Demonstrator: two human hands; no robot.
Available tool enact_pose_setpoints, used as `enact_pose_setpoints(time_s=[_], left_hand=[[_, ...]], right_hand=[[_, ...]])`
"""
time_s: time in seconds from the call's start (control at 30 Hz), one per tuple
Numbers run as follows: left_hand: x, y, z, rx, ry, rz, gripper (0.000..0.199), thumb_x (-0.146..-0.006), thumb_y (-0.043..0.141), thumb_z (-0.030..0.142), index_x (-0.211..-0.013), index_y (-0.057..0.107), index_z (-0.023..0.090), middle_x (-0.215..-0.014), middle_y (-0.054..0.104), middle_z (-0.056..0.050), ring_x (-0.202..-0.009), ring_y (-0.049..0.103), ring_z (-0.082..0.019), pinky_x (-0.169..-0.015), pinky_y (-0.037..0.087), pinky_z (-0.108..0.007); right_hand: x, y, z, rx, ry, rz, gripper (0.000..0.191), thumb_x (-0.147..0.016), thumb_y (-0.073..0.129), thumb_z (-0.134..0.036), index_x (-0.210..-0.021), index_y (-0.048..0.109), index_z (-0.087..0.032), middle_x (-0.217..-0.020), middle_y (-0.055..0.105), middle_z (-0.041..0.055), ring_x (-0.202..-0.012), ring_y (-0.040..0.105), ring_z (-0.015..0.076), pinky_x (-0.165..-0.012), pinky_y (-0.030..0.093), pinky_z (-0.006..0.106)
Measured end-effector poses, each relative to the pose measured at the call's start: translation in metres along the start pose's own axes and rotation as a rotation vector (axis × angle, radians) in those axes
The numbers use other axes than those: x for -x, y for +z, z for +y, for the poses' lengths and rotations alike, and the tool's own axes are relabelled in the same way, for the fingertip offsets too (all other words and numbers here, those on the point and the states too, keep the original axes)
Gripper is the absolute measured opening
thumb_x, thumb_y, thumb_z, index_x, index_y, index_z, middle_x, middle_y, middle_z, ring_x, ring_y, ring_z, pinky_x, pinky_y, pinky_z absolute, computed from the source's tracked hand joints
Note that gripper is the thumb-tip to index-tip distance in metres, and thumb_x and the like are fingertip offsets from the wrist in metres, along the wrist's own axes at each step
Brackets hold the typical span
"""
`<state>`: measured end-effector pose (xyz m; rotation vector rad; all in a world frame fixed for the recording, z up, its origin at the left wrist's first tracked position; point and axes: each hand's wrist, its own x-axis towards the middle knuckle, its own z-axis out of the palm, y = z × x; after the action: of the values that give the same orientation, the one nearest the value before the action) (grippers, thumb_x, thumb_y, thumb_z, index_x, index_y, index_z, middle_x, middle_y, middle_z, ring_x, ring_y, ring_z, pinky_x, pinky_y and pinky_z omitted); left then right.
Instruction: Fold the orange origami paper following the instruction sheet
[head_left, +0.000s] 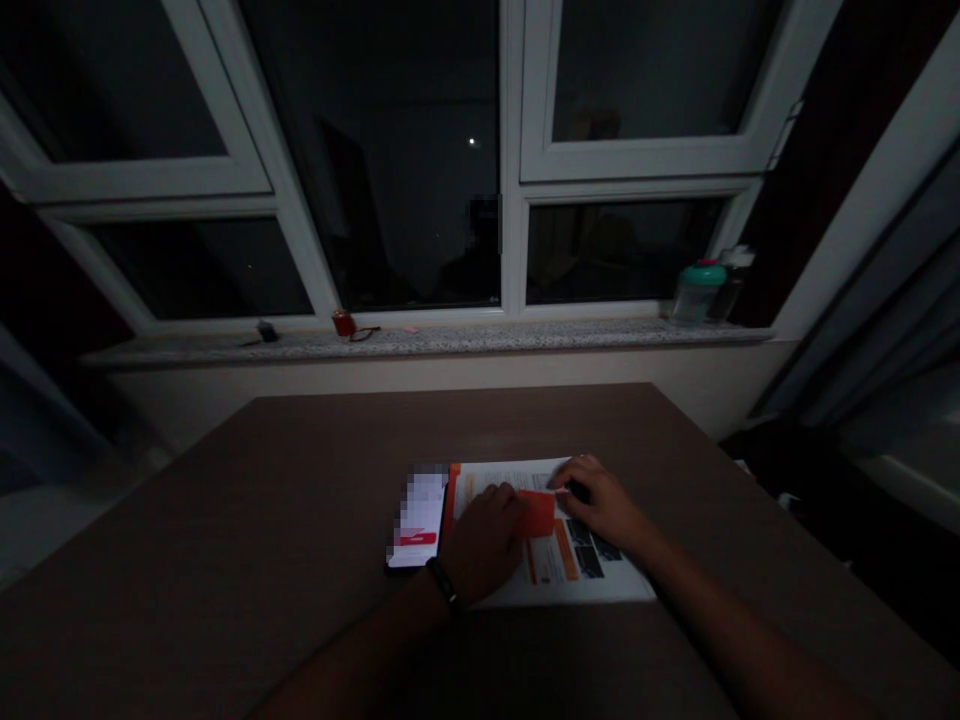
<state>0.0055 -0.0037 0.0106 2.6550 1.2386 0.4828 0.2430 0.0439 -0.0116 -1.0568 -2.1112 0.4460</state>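
Note:
A printed sheet or booklet [622,583] with orange blocks and dark photos lies on the table. On top of it is a small orange card [538,513]. My left hand [484,535], a dark band on its wrist, is closed on the card's left side. At the card's upper right, my right hand [596,497] rests on the page with its fingers curled around a small dark object [577,490]. Its kind is unclear in the dim light. A phone [420,520] with its screen lit lies just left of the sheet, near my left hand.
The brown table [300,500] reaches toward a speckled windowsill [465,340]. On the sill stand a bottle with a teal lid [701,290], a second clear bottle [731,285], a small red item [343,323] and a small dark item [266,330]. Curtains hang at both sides.

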Motion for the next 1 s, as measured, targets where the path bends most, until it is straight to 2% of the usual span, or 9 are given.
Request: enact_pose_setpoints(time_s=[0.17,0.27,0.47,0.57,0.73,0.83,0.9,1.0], left_hand=[[0.000,0.000,-0.003,-0.051,-0.042,-0.057,0.036,-0.083,0.055,0.013,-0.119,0.051,0.020,-0.113,0.052,-0.007,-0.105,0.048,-0.025,-0.091,0.043,-0.038],[0.000,0.002,-0.005,-0.081,-0.033,-0.056,0.030,-0.085,0.053,0.013,-0.114,0.054,0.020,-0.112,0.053,-0.007,-0.104,0.049,-0.025,-0.091,0.042,-0.039],[-0.001,0.006,-0.010,-0.056,-0.007,-0.053,0.037,-0.084,0.048,0.004,-0.115,0.055,0.022,-0.115,0.057,-0.006,-0.107,0.048,-0.025,-0.094,0.041,-0.042],[-0.002,0.008,-0.013,-0.010,0.009,-0.060,0.043,-0.081,0.046,-0.002,-0.116,0.055,0.020,-0.116,0.058,-0.006,-0.108,0.049,-0.023,-0.096,0.042,-0.040],[-0.003,0.011,-0.015,0.080,0.018,-0.049,0.039,-0.082,0.040,-0.006,-0.108,0.056,0.018,-0.115,0.058,-0.005,-0.108,0.050,-0.019,-0.097,0.044,-0.034],[-0.004,0.010,-0.014,0.101,0.047,-0.017,0.039,-0.083,0.041,-0.005,-0.111,0.054,0.018,-0.125,0.052,-0.007,-0.114,0.047,-0.019,-0.100,0.043,-0.033],[-0.005,0.008,-0.013,0.067,0.049,0.006,0.034,-0.086,0.041,-0.002,-0.108,0.056,0.018,-0.127,0.049,-0.008,-0.114,0.047,-0.020,-0.098,0.044,-0.034],[-0.008,0.004,-0.012,-0.030,-0.015,-0.024,0.022,-0.092,0.041,0.006,-0.097,0.060,0.017,-0.111,0.052,-0.007,-0.099,0.052,-0.019,-0.085,0.046,-0.031]], right_hand=[[0.003,0.003,-0.009,-0.054,-0.118,-0.144,0.015,-0.082,0.062,-0.012,-0.092,0.067,-0.022,-0.098,0.068,0.0050,-0.100,0.056,0.0224,-0.091,0.042,0.038],[0.004,0.004,-0.009,-0.062,-0.135,-0.174,0.013,-0.084,0.062,-0.012,-0.089,0.068,-0.022,-0.095,0.068,0.0044,-0.097,0.056,0.0212,-0.089,0.043,0.036],[0.004,0.000,-0.014,-0.045,-0.117,-0.157,0.012,-0.085,0.062,-0.013,-0.088,0.069,-0.022,-0.089,0.066,0.0041,-0.092,0.057,0.0205,-0.086,0.043,0.035],[0.004,0.001,-0.012,-0.002,-0.062,-0.117,0.018,-0.081,0.062,-0.009,-0.094,0.068,-0.021,-0.093,0.065,0.0050,-0.096,0.056,0.0222,-0.087,0.043,0.037],[0.004,0.005,0.002,0.025,-0.031,-0.115,0.033,-0.075,0.055,0.001,-0.097,0.066,-0.020,-0.099,0.063,0.0067,-0.101,0.054,0.0234,-0.091,0.043,0.039],[0.004,0.005,0.008,0.050,-0.028,-0.079,0.038,-0.075,0.048,0.005,-0.096,0.067,-0.020,-0.099,0.063,0.0069,-0.102,0.054,0.0232,-0.092,0.042,0.039],[0.004,0.002,0.005,0.067,-0.037,-0.067,0.035,-0.076,0.050,0.003,-0.096,0.067,-0.021,-0.098,0.064,0.0064,-0.101,0.054,0.0235,-0.092,0.042,0.040],[0.004,-0.001,-0.005,0.034,-0.096,-0.095,0.021,-0.083,0.058,-0.008,-0.096,0.066,-0.022,-0.096,0.064,0.0054,-0.099,0.055,0.0230,-0.089,0.042,0.039]])
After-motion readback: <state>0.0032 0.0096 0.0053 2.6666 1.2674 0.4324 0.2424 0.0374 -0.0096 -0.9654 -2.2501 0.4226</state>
